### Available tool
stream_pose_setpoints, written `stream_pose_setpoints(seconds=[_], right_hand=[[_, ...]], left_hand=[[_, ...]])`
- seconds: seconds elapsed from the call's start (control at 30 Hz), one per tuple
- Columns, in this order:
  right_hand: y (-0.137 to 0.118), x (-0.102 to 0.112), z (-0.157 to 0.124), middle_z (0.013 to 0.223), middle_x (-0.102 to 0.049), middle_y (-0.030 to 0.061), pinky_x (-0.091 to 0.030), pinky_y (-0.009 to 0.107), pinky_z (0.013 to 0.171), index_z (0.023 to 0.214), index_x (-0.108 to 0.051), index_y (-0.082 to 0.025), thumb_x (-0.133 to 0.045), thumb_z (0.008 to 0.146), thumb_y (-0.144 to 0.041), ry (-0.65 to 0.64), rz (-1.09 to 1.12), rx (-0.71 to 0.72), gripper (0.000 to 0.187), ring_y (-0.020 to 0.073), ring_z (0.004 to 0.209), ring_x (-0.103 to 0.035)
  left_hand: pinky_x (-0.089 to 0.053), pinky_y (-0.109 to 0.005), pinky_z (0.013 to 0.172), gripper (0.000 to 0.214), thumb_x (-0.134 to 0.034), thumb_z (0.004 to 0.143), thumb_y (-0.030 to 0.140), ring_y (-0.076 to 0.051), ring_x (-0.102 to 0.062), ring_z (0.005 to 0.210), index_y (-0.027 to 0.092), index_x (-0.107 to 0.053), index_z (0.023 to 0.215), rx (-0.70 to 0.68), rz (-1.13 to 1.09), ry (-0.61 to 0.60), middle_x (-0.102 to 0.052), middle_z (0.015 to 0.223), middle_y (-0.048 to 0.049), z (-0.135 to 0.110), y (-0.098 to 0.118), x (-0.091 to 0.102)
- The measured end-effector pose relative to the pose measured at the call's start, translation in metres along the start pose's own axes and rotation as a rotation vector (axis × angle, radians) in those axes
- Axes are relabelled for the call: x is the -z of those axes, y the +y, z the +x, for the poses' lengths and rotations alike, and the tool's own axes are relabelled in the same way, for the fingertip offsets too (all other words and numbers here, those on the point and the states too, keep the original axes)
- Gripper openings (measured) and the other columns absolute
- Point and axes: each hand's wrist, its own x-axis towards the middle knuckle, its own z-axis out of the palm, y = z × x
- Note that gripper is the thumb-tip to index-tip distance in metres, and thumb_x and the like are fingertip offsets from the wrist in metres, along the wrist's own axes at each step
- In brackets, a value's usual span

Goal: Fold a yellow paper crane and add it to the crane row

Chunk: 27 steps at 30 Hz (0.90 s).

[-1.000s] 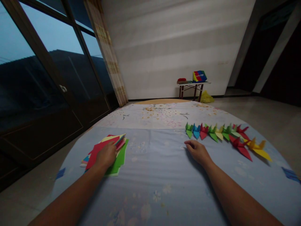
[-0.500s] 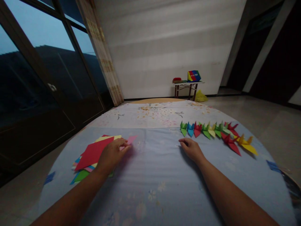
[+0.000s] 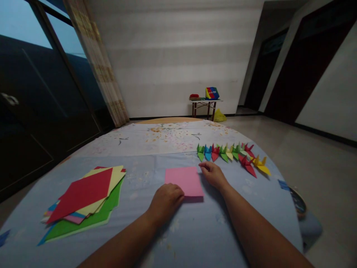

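Observation:
A square sheet of pink paper (image 3: 184, 178) lies in front of me on the tablecloth, its near edge slightly raised. My left hand (image 3: 166, 198) is closed on the sheet's near left corner, fingers over the paper and thumb hidden. Just beyond the sheet's right edge is my right hand (image 3: 213, 175), fingers curled together near the far right corner, with nothing visible in them. To the left rests a pile of coloured paper sheets (image 3: 83, 188), red on top, with yellow, green, blue and pink below. Several folded paper cranes (image 3: 229, 153) stand in a row behind my right hand.
A blue floral cloth (image 3: 139, 230) covers the near part of the round table, with a white floral cloth (image 3: 134, 136) behind it. Against the back wall stands a small table (image 3: 205, 101) with a colourful box (image 3: 212, 93). A yellow bag (image 3: 219, 115) sits on the floor there.
My left hand has brought the pink sheet from beside the pile to the middle, and the sheet now lies flat. My right hand remains near the cranes. The view has turned to the right.

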Motion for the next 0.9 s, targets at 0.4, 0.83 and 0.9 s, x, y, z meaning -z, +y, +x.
stream_pose_setpoints(seconds=[0.4,0.83,0.9], right_hand=[[-0.049,0.032,-0.021,0.104,-0.065,0.0034,-0.043,0.029,0.082,0.102,-0.066,-0.022,-0.071,0.063,-0.037,-0.668,0.063,0.145,0.043,0.0206,0.096,-0.057],[-0.027,0.026,-0.016,0.073,-0.064,-0.0011,-0.041,0.020,0.065,0.082,-0.067,-0.014,-0.068,0.066,-0.040,-0.786,0.525,-0.189,0.031,0.0089,0.063,-0.054],[-0.025,0.026,-0.015,0.074,-0.064,-0.0005,-0.041,0.021,0.066,0.083,-0.066,-0.014,-0.070,0.064,-0.041,-0.780,0.564,-0.213,0.033,0.0095,0.065,-0.055]], left_hand=[[-0.045,-0.025,0.066,0.026,-0.048,0.083,0.035,-0.018,-0.062,0.072,0.019,-0.069,0.081,0.266,-0.460,0.065,-0.070,0.077,-0.0031,-0.001,-0.012,0.010],[-0.043,-0.026,0.064,0.028,-0.047,0.081,0.039,-0.018,-0.059,0.070,0.019,-0.067,0.078,0.311,-0.533,-0.088,-0.067,0.074,-0.0010,-0.010,-0.035,0.016],[-0.044,-0.026,0.063,0.029,-0.050,0.079,0.040,-0.019,-0.060,0.073,0.018,-0.065,0.089,0.356,-0.604,-0.050,-0.067,0.079,-0.0022,-0.009,-0.035,0.011]])
